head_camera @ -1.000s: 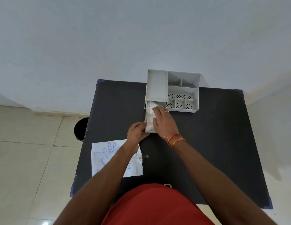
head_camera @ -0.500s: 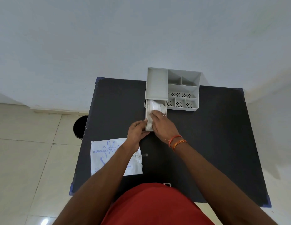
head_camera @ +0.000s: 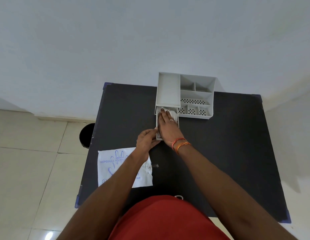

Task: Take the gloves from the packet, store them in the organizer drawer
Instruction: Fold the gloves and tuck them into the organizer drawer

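A grey desk organizer (head_camera: 194, 94) stands at the far edge of the black table (head_camera: 228, 144). Its drawer (head_camera: 158, 135) is pulled out toward me. Crumpled clear gloves (head_camera: 175, 115) lie inside the drawer. My right hand (head_camera: 168, 127) lies flat in the drawer, fingers stretched out, pressing on the gloves. My left hand (head_camera: 146, 140) pinches the drawer's near left corner. The white glove packet (head_camera: 116, 167) with blue print lies flat at the table's near left, partly under my left forearm.
A black round bin (head_camera: 86, 135) stands on the tiled floor left of the table. A small dark object (head_camera: 156, 165) lies on the table just right of the packet. A white wall rises right behind the organizer.
My right hand pulled back toward the drawer's front, then reached forward again, now stretched flat over the gloves deeper in the drawer. My left hand stays at the drawer's corner.
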